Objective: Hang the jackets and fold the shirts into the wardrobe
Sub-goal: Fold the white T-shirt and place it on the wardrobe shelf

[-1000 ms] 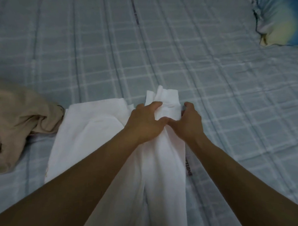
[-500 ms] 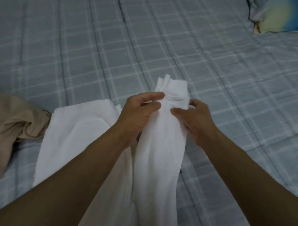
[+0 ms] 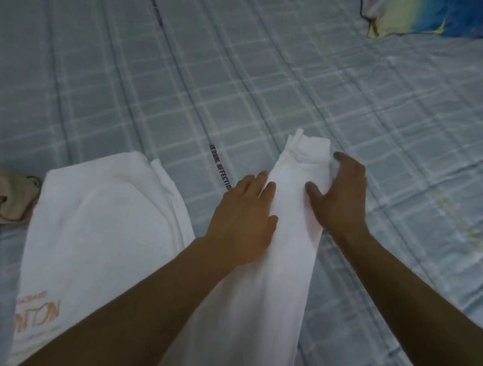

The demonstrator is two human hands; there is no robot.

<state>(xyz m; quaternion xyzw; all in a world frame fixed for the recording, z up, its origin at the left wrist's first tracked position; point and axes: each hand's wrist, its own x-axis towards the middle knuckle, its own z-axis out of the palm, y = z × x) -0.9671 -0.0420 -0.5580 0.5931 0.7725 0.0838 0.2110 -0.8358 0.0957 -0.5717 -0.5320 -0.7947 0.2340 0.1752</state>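
Nearest: white shirt (image 3: 100, 232) spread on checked bedsheet (image 3: 266, 87), body panel flat at left, orange lettering near hem. Long sleeve (image 3: 285, 240) folded over itself, running away from the body toward the cuff (image 3: 311, 150).

Left hand (image 3: 244, 219) flat on sleeve's left edge, fingers extended, pressing, not pinching. Right hand (image 3: 339, 198) open and cupped against sleeve's right edge near cuff, fingers spread; no closed hold on cloth.

Handling, judged: light, thin, limp cotton; no stiffness, creases easily, slides on sheet. Best taken at cuff and shoulder seam, pinched through all layers, else fold slumps.

Left edge: tan garment (image 3: 4, 194), bunched, touching shirt. Far right: blue-yellow pillow (image 3: 435, 17), well apart.
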